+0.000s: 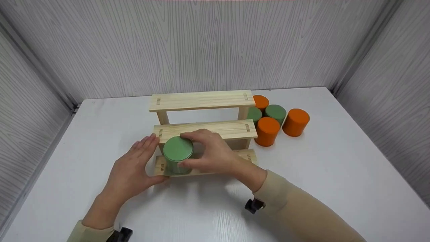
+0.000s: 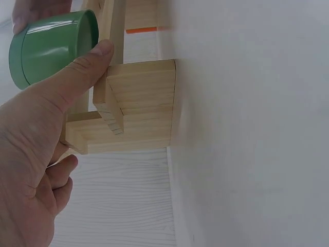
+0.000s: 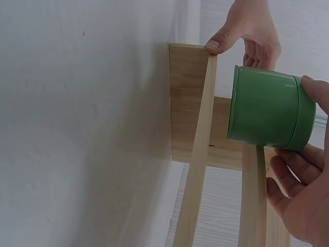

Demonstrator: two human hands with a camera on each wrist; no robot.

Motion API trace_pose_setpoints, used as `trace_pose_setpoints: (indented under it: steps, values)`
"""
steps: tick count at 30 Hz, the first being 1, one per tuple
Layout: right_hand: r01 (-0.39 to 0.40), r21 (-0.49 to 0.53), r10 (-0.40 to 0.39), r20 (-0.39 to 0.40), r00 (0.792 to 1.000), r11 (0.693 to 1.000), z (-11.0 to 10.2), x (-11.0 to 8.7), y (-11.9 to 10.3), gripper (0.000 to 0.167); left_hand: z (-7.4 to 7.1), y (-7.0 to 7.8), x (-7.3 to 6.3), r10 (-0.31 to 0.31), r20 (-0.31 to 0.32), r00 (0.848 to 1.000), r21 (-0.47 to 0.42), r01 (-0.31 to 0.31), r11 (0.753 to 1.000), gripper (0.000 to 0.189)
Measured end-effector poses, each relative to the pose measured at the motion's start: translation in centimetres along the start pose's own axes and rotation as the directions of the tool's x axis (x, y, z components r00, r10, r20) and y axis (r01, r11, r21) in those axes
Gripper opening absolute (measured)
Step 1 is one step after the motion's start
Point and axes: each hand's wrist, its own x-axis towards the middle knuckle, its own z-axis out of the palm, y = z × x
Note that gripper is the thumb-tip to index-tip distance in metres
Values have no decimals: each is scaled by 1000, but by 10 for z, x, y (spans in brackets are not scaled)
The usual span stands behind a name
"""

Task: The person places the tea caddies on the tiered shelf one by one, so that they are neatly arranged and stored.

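A three-tier wooden stand (image 1: pixel 201 100) stands on the white table. My right hand (image 1: pixel 215 153) grips a green lidded tin (image 1: pixel 178 148) near its top, with the thumb and fingers on opposite sides. In the right wrist view the green tin (image 3: pixel 264 108) is just above the left end of the lowest shelf (image 3: pixel 198 149), a small gap under its base. My left hand (image 1: pixel 134 168) holds the stand's left end. Its thumb (image 2: pixel 85 72) presses the front edge of the lowest shelf, and its fingertips touch the middle shelf's end.
To the right of the stand, several tins stand grouped upright: orange tins (image 1: pixel 267 131) and green tins (image 1: pixel 276 112). One orange tin (image 1: pixel 296 122) is at the group's right edge. Grey wood-grain panels (image 1: pixel 215 43) enclose the table (image 1: pixel 336 161) at the back and sides.
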Motion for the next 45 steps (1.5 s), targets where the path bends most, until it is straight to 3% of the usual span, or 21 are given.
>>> trace_pose_setpoints:
  steps: [17,25,45]
  values:
    - [50,-58,-53,-43,998,997,14,5,3,72,-1,0,0,16,-17,1000,13,-16,1000,121]
    - [79,-71,-83,-57,995,994,17,4,6,72,1,-1,-1,39,-56,998,11,-39,999,121]
    - [65,-71,-67,-33,997,995,17,4,5,72,0,0,0,23,-26,999,16,-22,1000,123]
